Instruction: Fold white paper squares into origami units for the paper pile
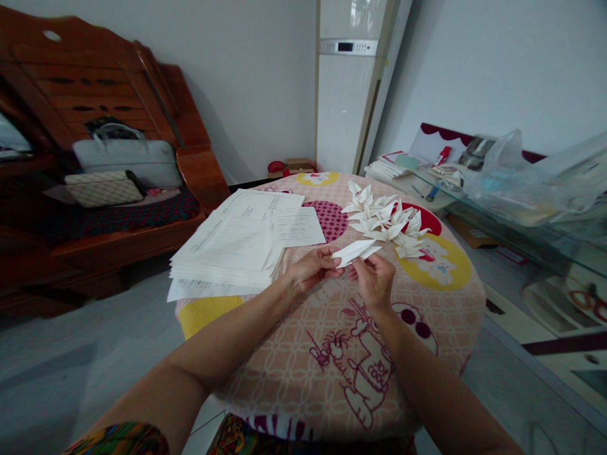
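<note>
A partly folded white paper piece (355, 251) is pinched between both hands above a round table with a pink cartoon-print cloth (332, 366). My left hand (310, 268) grips its left end, thumb on top. My right hand (374, 278) holds the underside near the right end. Just beyond the hands lies a pile of several finished white folded paper shapes (386, 218). A thick stack of white printed sheets (237, 246) rests on the table's left side, overhanging the edge.
A wooden bench (109, 208) with a grey bag (126, 158) and a quilted pouch (102, 188) stands left. A tall white air conditioner (348, 88) is behind the table. At right, a glass-topped table (502, 215) carries plastic bags and books.
</note>
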The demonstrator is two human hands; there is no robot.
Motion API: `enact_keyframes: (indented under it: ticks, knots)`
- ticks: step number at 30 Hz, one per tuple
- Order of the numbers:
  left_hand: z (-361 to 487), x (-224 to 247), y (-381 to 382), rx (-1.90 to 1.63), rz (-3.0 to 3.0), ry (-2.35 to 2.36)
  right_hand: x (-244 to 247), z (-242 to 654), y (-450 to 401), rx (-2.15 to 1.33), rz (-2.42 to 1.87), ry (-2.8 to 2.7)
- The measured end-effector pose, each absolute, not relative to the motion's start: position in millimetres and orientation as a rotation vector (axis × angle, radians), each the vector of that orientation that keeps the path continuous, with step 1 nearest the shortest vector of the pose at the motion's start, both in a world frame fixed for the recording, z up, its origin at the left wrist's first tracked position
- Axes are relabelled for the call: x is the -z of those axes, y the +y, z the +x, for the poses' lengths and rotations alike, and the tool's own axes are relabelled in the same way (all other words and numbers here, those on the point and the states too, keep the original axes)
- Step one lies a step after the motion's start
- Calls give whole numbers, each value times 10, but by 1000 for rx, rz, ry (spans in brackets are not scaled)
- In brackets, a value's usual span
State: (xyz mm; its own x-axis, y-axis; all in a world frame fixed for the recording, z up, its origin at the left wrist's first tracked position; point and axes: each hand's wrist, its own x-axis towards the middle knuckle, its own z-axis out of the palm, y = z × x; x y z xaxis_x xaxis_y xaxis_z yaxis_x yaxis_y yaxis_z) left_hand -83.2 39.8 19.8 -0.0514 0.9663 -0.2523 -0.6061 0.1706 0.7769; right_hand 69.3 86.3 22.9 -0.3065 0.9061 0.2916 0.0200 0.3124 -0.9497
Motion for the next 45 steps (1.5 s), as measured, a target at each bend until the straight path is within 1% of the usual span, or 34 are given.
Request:
enact_keyframes:
  ticks: [7,15,20,26,29,33,40,45]
  knots:
    - [-815,-206,388,-1338,493,921,-236,690,877,-1240,-873,-1488]
    - [-832,-155,383,-1324,503,852,-256,692,899,-1243,-836,-1434]
    - [-823,-161,379,-1371,586,912,-230,686,903,-1250,-835,-1532]
    - [-805,-225,334,-1525,773,1025,-222,708,937,-1226,-813,-1558]
    - [-801,-246,320,-1564,865,1019,-251,748,938,-1152,-712,-1656]
    - [-790,-262,303,-1602,974,983,-310,804,930,-966,-597,-1817]
    - [-773,-325,265,-1648,1015,1023,-357,815,904,-793,-468,-1889]
    - [-798,-288,286,-1650,1063,989,-369,818,912,-685,-431,-1917]
